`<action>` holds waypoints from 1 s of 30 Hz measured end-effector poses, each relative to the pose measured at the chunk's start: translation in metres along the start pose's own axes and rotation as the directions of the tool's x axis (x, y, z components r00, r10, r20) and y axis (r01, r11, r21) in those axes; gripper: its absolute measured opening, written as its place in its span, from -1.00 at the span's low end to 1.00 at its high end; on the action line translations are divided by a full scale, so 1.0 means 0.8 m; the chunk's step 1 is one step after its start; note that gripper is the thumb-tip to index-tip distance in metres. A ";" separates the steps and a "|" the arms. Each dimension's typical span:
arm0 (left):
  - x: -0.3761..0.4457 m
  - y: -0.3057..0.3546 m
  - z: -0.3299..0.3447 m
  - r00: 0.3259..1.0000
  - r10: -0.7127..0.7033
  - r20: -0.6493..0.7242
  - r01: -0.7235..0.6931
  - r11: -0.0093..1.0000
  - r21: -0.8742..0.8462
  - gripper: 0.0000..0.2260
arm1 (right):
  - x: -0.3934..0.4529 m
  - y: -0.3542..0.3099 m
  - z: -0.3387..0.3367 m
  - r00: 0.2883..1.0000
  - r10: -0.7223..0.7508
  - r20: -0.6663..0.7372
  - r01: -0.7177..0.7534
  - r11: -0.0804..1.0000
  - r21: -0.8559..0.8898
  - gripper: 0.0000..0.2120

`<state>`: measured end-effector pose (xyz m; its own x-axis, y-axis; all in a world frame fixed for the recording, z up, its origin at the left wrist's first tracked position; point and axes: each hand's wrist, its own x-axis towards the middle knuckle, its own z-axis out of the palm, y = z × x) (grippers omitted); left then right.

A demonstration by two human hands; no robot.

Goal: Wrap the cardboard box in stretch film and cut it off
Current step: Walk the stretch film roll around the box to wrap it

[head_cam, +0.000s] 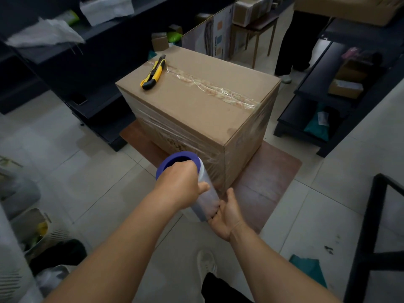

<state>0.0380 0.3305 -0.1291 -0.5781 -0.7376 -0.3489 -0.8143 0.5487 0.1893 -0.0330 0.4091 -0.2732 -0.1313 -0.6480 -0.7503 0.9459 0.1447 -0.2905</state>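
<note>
At centre, cardboard box: on brown board; film bands its near side
Stretch film roll: near corner; left hand fingers curled on top end; right hand fingers grip lower end
Knife: box top, far left

The room is dim, with soft, even light and a strong dark vignette toward the corners. The pale floor tiles read brightest; the dark shelving loses detail in shadow. Wide-angle distortion bends the edges, and the periphery looks blurred, perhaps from head motion.
</note>
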 end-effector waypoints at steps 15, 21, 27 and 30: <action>0.040 -0.055 -0.019 0.993 0.118 0.027 -0.119 0.993 0.026 -0.59 | 0.058 0.025 0.032 0.995 -0.020 -0.101 0.029 0.996 0.088 -0.44; 0.055 -0.064 -0.026 0.983 0.177 0.055 -0.181 0.981 0.065 -0.63 | 0.056 0.021 0.053 0.992 -0.022 -0.121 0.044 0.982 0.181 -0.52; 0.067 -0.069 -0.033 0.972 0.215 0.090 -0.224 0.969 0.100 -0.63 | 0.065 0.029 0.056 0.994 -0.069 -0.088 0.091 0.958 0.272 -0.58; 0.074 -0.071 -0.036 0.964 0.244 0.108 -0.255 0.961 0.105 -0.62 | 0.071 0.031 0.056 0.994 -0.073 -0.081 0.093 0.953 0.288 -0.59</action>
<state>0.0486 0.2443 -0.1341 -0.7501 -0.5344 -0.3896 -0.6298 0.7569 0.1745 -0.0037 0.3427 -0.2963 -0.2232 -0.5944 -0.7726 0.9748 -0.1374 -0.1759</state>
